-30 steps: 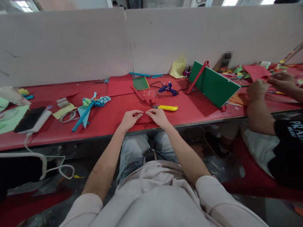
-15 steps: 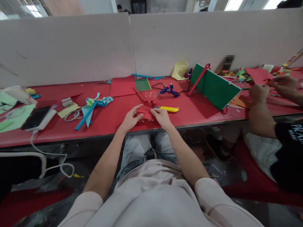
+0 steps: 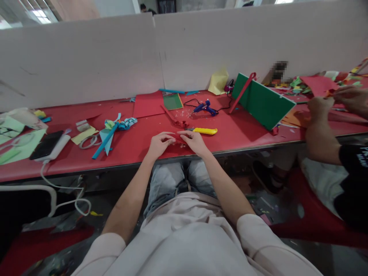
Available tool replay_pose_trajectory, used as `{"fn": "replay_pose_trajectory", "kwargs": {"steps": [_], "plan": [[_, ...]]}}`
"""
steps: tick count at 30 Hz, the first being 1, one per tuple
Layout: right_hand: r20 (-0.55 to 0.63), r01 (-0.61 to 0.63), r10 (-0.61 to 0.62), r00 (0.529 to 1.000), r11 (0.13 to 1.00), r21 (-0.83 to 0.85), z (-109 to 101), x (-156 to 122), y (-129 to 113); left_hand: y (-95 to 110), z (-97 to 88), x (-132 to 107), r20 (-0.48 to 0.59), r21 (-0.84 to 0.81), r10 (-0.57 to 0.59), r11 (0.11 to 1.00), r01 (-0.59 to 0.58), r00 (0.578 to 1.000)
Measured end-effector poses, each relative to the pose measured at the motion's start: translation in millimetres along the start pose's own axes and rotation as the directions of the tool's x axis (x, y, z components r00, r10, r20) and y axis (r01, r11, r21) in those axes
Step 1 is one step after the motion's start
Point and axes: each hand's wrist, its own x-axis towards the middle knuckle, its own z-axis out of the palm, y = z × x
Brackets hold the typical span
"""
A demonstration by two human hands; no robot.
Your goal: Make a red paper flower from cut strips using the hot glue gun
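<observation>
Between my two hands is a small piece of red paper (image 3: 177, 138), close to the table's front edge. My left hand (image 3: 160, 145) is closed on its left side, thumb and fingers pinching. On the other side my right hand (image 3: 194, 142) pinches the paper with thumb and fingertips. The paper is hard to tell from the red tabletop, and the fingers partly cover it. Just beyond my right hand lies a yellow utility knife (image 3: 206, 131). A red paper flower on a rolled stem (image 3: 172, 115) rests behind my hands.
A blue glue gun (image 3: 204, 108) sits further back, near a propped green board (image 3: 261, 103). Red paper sheets (image 3: 148, 104) lie at the back. At left are a blue paper flower (image 3: 110, 134), a tape roll (image 3: 88, 142) and a phone (image 3: 47, 145). A co-worker's hands (image 3: 322, 105) work at right.
The red paper between my hands has turned from lying broad toward me to a narrower, folded or edge-on shape. My right hand has shifted slightly left. The view has tilted a little.
</observation>
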Motion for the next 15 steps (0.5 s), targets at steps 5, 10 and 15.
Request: {"fn": "replay_pose_trajectory", "kwargs": {"steps": [5,10,15], "plan": [[-0.05,0.055,-0.054,0.997,0.998,0.011,-3.1,-0.4,-2.8,-4.2,-3.7,-1.5,0.029,0.005,-0.018,1.0,0.017,0.999],[-0.111,0.1,-0.099,0.989,0.995,-0.004,-7.6,2.5,-3.7,-6.7,-3.7,-1.2,0.022,-0.023,0.013,1.0,-0.012,1.0],[-0.104,0.072,-0.072,0.992,0.997,0.0,-8.1,1.8,-3.5,-9.0,0.0,-0.5,0.014,-0.072,0.036,0.997,-0.035,0.999]]}}
